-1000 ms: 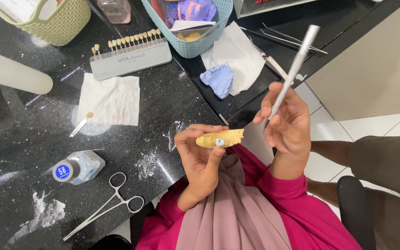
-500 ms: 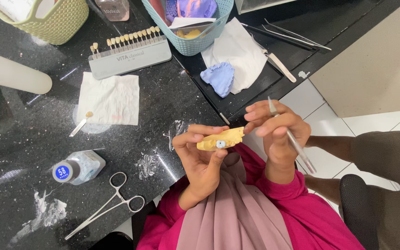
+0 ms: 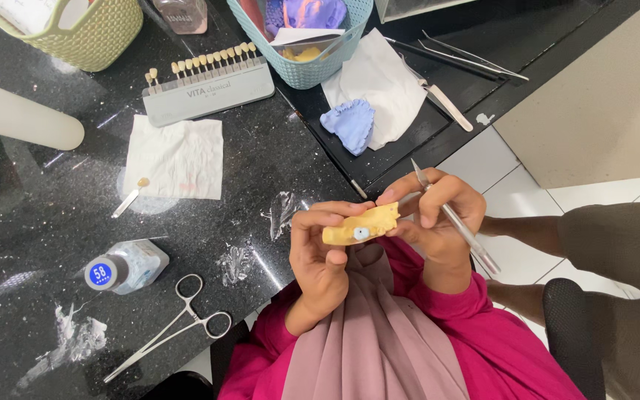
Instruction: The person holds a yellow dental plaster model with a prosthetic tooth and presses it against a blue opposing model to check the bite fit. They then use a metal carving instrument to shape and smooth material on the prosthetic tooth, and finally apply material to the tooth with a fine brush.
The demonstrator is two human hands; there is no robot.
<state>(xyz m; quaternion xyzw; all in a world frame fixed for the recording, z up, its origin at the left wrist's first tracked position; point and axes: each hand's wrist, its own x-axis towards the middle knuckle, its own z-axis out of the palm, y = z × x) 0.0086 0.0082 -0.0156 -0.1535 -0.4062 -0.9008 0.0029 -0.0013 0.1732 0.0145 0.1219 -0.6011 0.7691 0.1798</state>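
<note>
Yellow dental cast (image 3: 361, 226) with a small blue spot on its side sits above the lap, off the edge of the black counter (image 3: 53, 185), grasped between both hands. The left hand (image 3: 320, 252) clenches its near end; the right hand (image 3: 435, 226) pinches the far end while gripping a slim metal instrument (image 3: 453, 222) along the fingers. No carving shows yet. A second ago that instrument was raised, pointing up; now it is lowered, tip beside the cast.

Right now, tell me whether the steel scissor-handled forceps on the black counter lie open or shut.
Shut: the steel forceps lie flat, both ring handles touching, tips together on the black counter.
</note>
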